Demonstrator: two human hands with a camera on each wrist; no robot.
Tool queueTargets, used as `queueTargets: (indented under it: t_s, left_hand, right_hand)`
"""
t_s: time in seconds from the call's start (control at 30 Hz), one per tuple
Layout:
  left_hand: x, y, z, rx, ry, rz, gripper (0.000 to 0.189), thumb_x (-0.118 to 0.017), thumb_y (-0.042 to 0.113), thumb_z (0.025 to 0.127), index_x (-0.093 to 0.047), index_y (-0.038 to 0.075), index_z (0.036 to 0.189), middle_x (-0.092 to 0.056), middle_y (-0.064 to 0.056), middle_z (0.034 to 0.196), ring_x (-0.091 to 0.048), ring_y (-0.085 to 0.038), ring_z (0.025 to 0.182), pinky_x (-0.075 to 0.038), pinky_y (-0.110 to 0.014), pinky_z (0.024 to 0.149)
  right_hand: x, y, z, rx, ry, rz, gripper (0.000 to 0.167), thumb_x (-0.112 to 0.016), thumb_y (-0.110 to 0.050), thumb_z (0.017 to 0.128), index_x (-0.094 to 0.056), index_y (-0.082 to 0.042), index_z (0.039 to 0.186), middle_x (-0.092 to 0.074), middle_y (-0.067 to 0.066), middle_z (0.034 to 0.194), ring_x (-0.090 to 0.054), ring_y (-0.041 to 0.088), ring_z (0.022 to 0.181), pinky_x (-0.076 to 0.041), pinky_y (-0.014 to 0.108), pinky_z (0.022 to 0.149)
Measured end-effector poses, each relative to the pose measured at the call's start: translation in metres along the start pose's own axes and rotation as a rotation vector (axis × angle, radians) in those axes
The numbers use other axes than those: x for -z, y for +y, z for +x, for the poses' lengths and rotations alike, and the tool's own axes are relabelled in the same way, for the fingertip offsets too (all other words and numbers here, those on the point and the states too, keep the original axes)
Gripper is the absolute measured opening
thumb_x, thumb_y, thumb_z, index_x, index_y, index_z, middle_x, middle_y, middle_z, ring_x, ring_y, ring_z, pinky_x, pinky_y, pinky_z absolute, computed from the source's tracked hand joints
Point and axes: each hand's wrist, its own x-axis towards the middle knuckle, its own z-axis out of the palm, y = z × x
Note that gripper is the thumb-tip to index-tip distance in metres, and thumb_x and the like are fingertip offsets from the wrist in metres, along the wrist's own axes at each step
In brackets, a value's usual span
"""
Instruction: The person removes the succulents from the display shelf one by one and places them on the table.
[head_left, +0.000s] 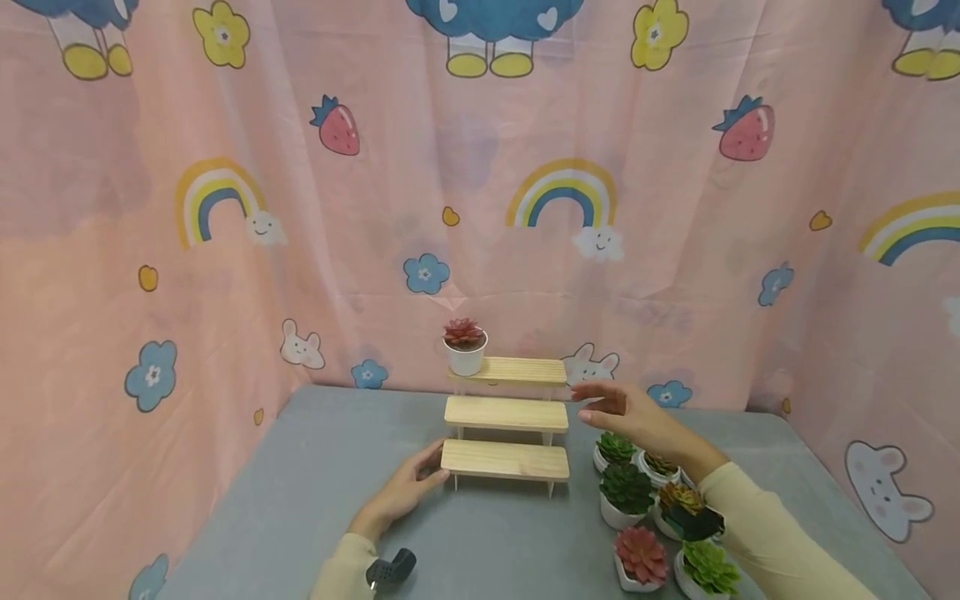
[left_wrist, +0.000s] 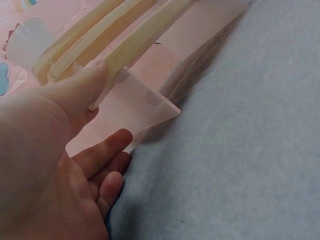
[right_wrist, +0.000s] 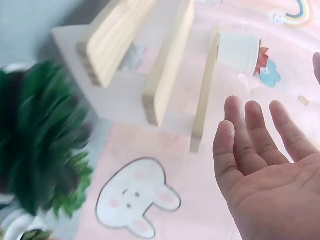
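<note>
1. Head view: a three-step wooden shelf (head_left: 506, 412) is seen standing on the grey table (head_left: 315, 483) against the pink curtain (head_left: 225, 275), its boards running left to right and stepping up toward the curtain. The left hand (head_left: 405, 487) is laid against the left end of the lowest board, fingers fairly straight and touching it. The right hand (head_left: 618, 408) is held in the air just right of the middle board, fingers spread and nothing gripped. A red plant in a white pot (head_left: 465, 346) is set at the left end of the top board. A cluster of potted plants (head_left: 648, 508) is gathered on the table under the right forearm.

2. Left wrist view: the thumb (left_wrist: 85, 82) is pressed against the lowest board's end; the other fingers are loosely bent below it.

3. Right wrist view: the open palm (right_wrist: 270, 165) is shown empty, fingers extended, apart from the boards.
</note>
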Motion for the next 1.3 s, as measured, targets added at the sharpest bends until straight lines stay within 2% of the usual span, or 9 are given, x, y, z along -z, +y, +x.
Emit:
queueTargets:
  t_s: [0.17, 0.4, 0.63, 0.83, 1.0, 1.13, 1.3]
  left_hand:
    - [0.001, 0.001, 0.0, 0.011, 0.002, -0.018, 0.067, -0.063, 0.039, 0.099, -0.037, 0.018, 0.157, -0.052, -0.014, 0.152, -0.046, -0.035, 0.141, -0.032, -0.063, 0.115]
    - [0.001, 0.002, 0.001, -0.006, -0.003, -0.005, 0.069, -0.062, 0.041, 0.099, -0.037, 0.015, 0.158, -0.053, -0.016, 0.15, -0.046, -0.036, 0.139, -0.033, -0.063, 0.114]
    - [0.0, 0.001, 0.001, -0.016, -0.008, 0.004, 0.069, -0.061, 0.04, 0.1, -0.035, 0.013, 0.158, -0.053, -0.016, 0.15, -0.047, -0.036, 0.138, -0.033, -0.063, 0.114]
    - [0.0, 0.003, 0.0, -0.023, -0.005, 0.014, 0.068, -0.06, 0.04, 0.101, -0.036, 0.013, 0.158, -0.051, -0.017, 0.151, -0.046, -0.038, 0.139, -0.033, -0.066, 0.112]
    - [0.0, 0.0, 0.0, -0.018, -0.008, 0.02, 0.067, -0.061, 0.04, 0.1, -0.037, 0.013, 0.157, -0.053, -0.016, 0.15, -0.048, -0.036, 0.138, -0.035, -0.063, 0.112]
    - [-0.002, 0.0, 0.001, -0.024, -0.011, 0.017, 0.066, -0.06, 0.039, 0.101, -0.037, 0.013, 0.157, -0.054, -0.016, 0.149, -0.049, -0.036, 0.137, -0.036, -0.061, 0.112]
    - [-0.002, 0.002, 0.0, -0.029, 0.003, 0.005, 0.066, -0.062, 0.037, 0.101, -0.038, 0.012, 0.157, -0.054, -0.016, 0.148, -0.05, -0.035, 0.136, -0.037, -0.061, 0.112]
  right_hand:
    - [-0.013, -0.004, 0.026, -0.001, 0.002, 0.034, 0.05, -0.06, -0.024, 0.103, -0.048, -0.003, 0.147, -0.053, 0.026, 0.144, -0.054, 0.045, 0.131, -0.051, 0.053, 0.103]
    - [-0.029, -0.009, 0.055, -0.013, 0.009, 0.093, 0.052, -0.058, -0.026, 0.103, -0.047, -0.001, 0.148, -0.051, 0.027, 0.147, -0.053, 0.043, 0.133, -0.047, 0.055, 0.106]
    - [-0.038, -0.008, 0.077, -0.05, 0.093, 0.084, 0.052, -0.06, -0.029, 0.103, -0.049, -0.004, 0.147, -0.054, 0.023, 0.146, -0.058, 0.038, 0.128, -0.051, 0.048, 0.103]
    - [-0.051, -0.012, 0.093, -0.056, 0.175, 0.175, 0.051, -0.062, -0.027, 0.101, -0.05, -0.004, 0.145, -0.051, 0.025, 0.148, -0.052, 0.042, 0.135, -0.041, 0.057, 0.113]
    - [-0.068, -0.015, 0.109, -0.069, 0.221, 0.247, 0.053, -0.061, -0.019, 0.101, -0.044, -0.002, 0.149, -0.045, 0.026, 0.153, -0.048, 0.044, 0.138, -0.04, 0.057, 0.114]
    - [-0.076, -0.02, 0.123, -0.087, 0.25, 0.275, 0.061, -0.064, -0.019, 0.099, -0.039, -0.006, 0.153, -0.04, 0.024, 0.157, -0.044, 0.043, 0.142, -0.041, 0.057, 0.114]
    - [-0.081, -0.027, 0.14, -0.107, 0.246, 0.308, 0.072, -0.067, -0.021, 0.097, -0.03, -0.007, 0.158, -0.036, 0.024, 0.16, -0.039, 0.043, 0.146, -0.041, 0.058, 0.113]
